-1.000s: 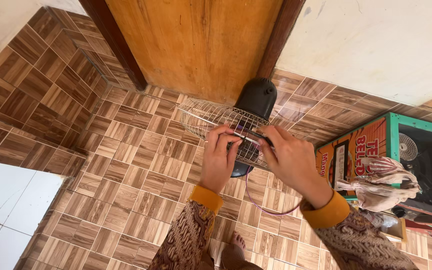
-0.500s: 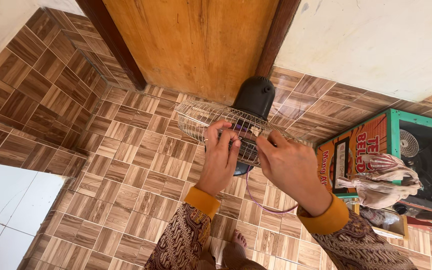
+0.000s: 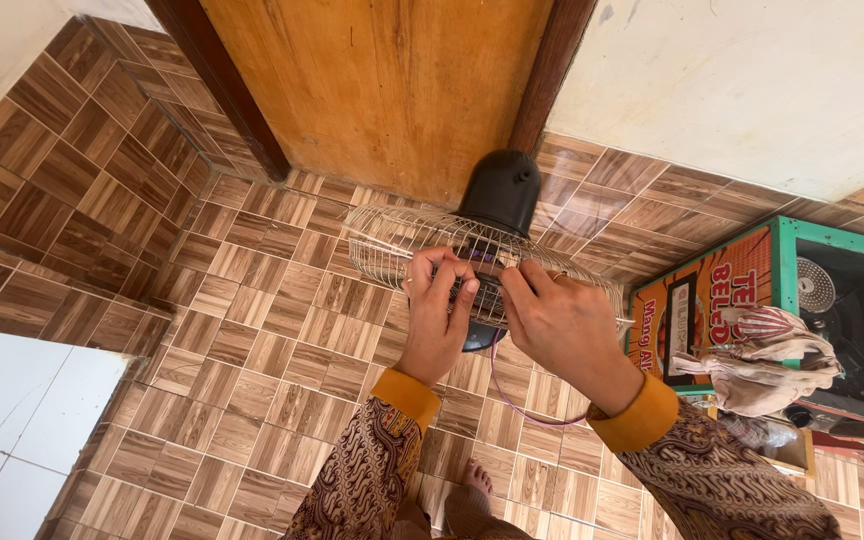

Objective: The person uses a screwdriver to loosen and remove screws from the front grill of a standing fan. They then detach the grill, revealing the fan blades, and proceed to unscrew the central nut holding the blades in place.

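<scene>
Head view: a person's left hand (image 3: 435,325) and right hand (image 3: 564,325) work at the centre of a wire fan grille (image 3: 402,245), fingers pinched on the wires near the hub; both hands closed on the grille. The fan's black motor housing (image 3: 500,190) sits just behind, w/ the fan standing on the brown tiled floor (image 3: 252,350) in front of a wooden door (image 3: 382,90). A thin pink cord (image 3: 512,400) loops below the right wrist. At right, a green-framed box (image 3: 802,240) w/ a striped cloth (image 3: 772,350) draped across it.

The right hand (image 3: 562,325) has seemingly edged left toward the left hand (image 3: 437,320).
</scene>
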